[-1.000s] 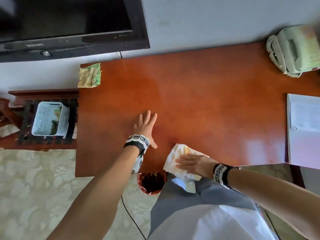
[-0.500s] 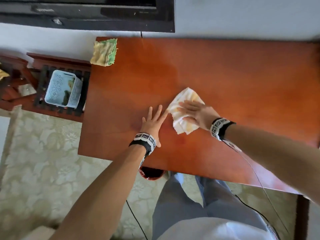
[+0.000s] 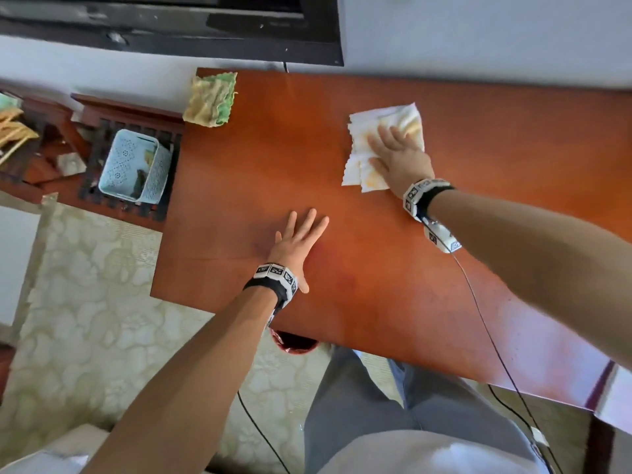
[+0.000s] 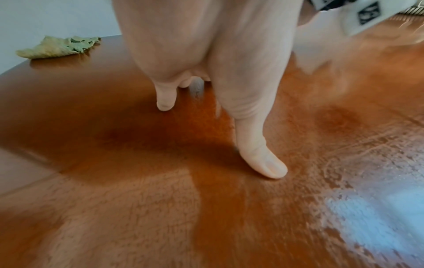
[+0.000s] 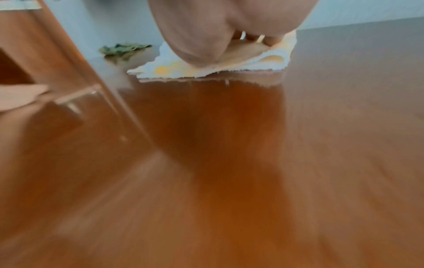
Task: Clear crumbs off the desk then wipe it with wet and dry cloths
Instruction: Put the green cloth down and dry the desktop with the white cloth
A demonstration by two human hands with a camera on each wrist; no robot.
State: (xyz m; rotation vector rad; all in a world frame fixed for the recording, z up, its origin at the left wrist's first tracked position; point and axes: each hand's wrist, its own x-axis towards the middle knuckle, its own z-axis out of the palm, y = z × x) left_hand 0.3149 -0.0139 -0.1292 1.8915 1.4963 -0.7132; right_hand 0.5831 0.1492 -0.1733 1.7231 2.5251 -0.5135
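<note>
My right hand (image 3: 393,148) lies flat with straight fingers on a white and yellow cloth (image 3: 366,131), pressing it onto the reddish wooden desk (image 3: 376,268) toward the far middle. In the right wrist view the cloth (image 5: 270,59) shows under my palm. My left hand (image 3: 297,237) rests open, fingers spread, on the bare desk nearer me; its thumb (image 4: 263,159) touches the wood. A second, yellow and green cloth (image 3: 210,99) lies crumpled at the far left corner, also seen in the left wrist view (image 4: 57,48). The desk surface at my right looks streaked with wet film.
A black TV (image 3: 171,25) hangs on the wall behind the desk. A pale blue perforated basket (image 3: 133,165) sits on a low rack left of the desk. A red bin (image 3: 294,343) stands under the near edge. A thin cable (image 3: 478,302) trails from my right wrist.
My right hand has pushed the white cloth from the near edge away across the desk toward the far side and right. The left hand has stayed planted flat.
</note>
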